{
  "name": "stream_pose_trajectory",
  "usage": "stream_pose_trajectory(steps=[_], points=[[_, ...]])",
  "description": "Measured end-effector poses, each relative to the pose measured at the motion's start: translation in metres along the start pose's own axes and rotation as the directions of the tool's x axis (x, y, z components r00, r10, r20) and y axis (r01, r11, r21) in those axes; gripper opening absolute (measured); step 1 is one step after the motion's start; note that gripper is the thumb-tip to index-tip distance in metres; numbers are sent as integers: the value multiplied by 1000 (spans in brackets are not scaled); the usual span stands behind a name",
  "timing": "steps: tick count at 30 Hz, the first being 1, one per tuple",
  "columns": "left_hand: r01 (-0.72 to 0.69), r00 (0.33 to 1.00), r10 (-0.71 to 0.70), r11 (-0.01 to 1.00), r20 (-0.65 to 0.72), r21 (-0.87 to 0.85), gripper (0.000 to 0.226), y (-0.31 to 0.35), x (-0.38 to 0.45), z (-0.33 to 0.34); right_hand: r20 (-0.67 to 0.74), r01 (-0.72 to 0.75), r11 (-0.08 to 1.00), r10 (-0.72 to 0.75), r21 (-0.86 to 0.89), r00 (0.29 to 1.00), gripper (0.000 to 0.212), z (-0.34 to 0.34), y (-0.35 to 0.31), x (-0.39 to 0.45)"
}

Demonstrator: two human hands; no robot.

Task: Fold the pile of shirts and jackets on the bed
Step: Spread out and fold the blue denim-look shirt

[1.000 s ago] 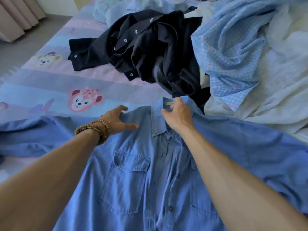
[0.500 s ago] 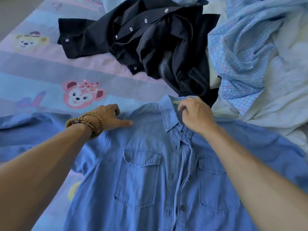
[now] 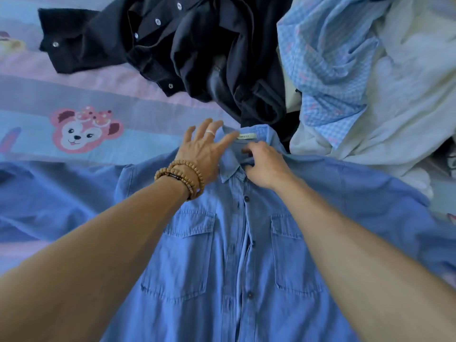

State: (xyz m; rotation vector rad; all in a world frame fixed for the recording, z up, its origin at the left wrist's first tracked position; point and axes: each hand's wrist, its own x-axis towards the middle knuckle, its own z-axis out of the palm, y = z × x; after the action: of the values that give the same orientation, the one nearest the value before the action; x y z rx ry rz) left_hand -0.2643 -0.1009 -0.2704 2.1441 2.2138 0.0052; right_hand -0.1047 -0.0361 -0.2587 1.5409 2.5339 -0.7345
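While both hands work the collar, the denim shirt lies face up, buttoned, at six o'clock on the bed.

Soft but fairly weighty cloth, I judge: it should hold a crease and not slide, best taken at the shoulder seams or collar, not the placket. The right hand has fingers curled, pinching the collar at centre; the left hand (beaded bracelets on the wrist) lies spread and flat on the collar's left wing. Half a second ago that left hand rested lower, on the shoulder; it has slid up toward twelve. Beyond, at twelve o'clock, the black shirt; at two, the checked shirt, both unfolded.
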Motion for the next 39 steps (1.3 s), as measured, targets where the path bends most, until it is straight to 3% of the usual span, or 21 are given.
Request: stream_pose_trajectory(steps=[2, 4, 6, 7, 9, 10, 13, 14, 16, 19, 20, 22, 24, 27, 29, 31, 34, 36, 39], points=[[-143, 984, 144, 990, 109, -16, 52, 10, 2, -4, -81, 69, 992, -60, 107, 995, 49, -6, 0, -17], [-117, 977, 126, 991, 175, -62, 30, 15, 7, -7, -238, 132, 971, -83, 199, 968, 53, -7, 0, -38], [-41, 991, 61, 985, 117, -170, 21, 16, 11, -10, -368, 159, 967, -77, 197, 927, 39, 4, 2, -59], [-6, 997, 25, 971, 77, -238, 20, 16, 14, -11, -365, 134, 972, -56, 191, 929, 25, 11, 3, -67], [17, 997, 7, 955, 78, -297, 30, 15, 15, -11, -177, 2, 981, 33, 193, 984, 6, 25, 3, -79], [8, 994, 25, 956, 108, -294, 47, 16, 14, -9, -67, -69, 977, 84, 201, 994, 6, 29, 3, -80], [53, 990, -7, 943, 139, -328, 100, 24, -7, -2, 83, -261, 860, 250, 439, 965, 32, 24, 8, -82], [102, 992, -70, 931, 102, -351, 102, 28, -19, -1, 76, -277, 827, 275, 490, 958, 31, 22, 7, -86], [158, 986, -166, 901, 15, -404, 90, 38, -53, -2, 18, -276, 861, 297, 427, 955, 14, 21, 5, -102], [109, 985, -155, 907, -80, -406, 60, 47, -109, 8, 43, -342, 908, 342, 242, 939, 24, 36, -3, -135], [101, 989, -136, 913, -61, -396, 54, 45, -125, 14, 66, -336, 916, 330, 219, 942, 19, 43, -6, -144], [91, 993, -56, 928, 106, -362, 62, 40, -148, 23, 91, -304, 896, 290, 323, 953, 5, 57, -10, -155], [60, 964, 31, 941, 263, -333, 71, 31, -152, 26, 152, -295, 828, 253, 476, 955, 13, 63, -12, -159], [54, 938, 76, 931, 338, -360, 75, 27, -146, 18, 221, -337, 737, 254, 586, 942, 22, 61, -12, -161], [145, 954, 0, 877, 301, -459, 75, 25, -150, 2, 112, -303, 800, 288, 518, 951, 24, 57, -17, -161], [216, 976, -164, 819, 144, -531, 70, 7, -160, -11, -34, -235, 871, 276, 432, 960, 17, 56, -37, -158], [381, 893, -449, 790, -31, -480, 63, -61, -170, -22, -111, -91, 942, 133, 322, 985, 15, 66, -90, -140], [500, 850, -525, 776, 46, -384, 73, -119, -166, -25, -106, -15, 971, 41, 237, 993, 30, 80, -124, -122], [453, 888, -414, 861, 197, -232, 86, -200, -149, -23, -95, 73, 985, -59, 155, 994, 54, 101, -171, -96]])
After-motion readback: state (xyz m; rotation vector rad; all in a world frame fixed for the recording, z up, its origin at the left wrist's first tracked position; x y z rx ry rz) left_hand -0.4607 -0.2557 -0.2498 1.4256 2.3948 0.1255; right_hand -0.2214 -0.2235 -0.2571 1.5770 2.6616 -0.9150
